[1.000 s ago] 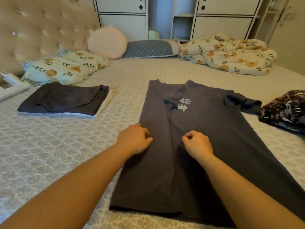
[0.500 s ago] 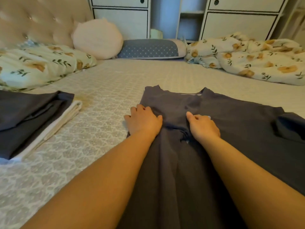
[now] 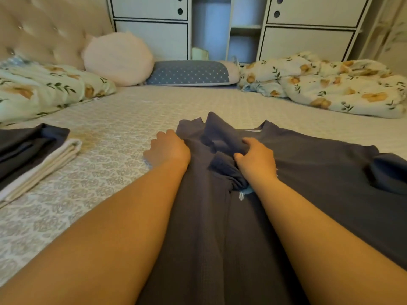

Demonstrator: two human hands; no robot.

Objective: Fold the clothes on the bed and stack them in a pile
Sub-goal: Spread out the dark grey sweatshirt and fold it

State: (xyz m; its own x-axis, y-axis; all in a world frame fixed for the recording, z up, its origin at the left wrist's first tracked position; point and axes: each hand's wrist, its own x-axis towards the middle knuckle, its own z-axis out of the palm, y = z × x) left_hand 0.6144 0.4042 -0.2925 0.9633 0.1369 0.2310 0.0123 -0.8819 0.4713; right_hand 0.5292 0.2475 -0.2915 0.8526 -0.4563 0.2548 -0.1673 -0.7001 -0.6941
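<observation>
Shirt, dark, lies on the bed, long axis running straight away from the person. Right hand pinches the bunched sleeve near the collar; left hand, fingers curled, rests just beside on the folded edge, equally near.

headboard tufted beige | cabinets white, behind bed

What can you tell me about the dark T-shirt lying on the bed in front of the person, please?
The dark T-shirt is a navy, soft-looking knit, spread on the bed with its neckline away from the camera. Its left side is folded in along a lengthwise crease; the right sleeve lies flipped onto the body. The right hand grips bunched fabric near the collar, the left hand rests at its left edge, and a pale print peeks out below.
</observation>
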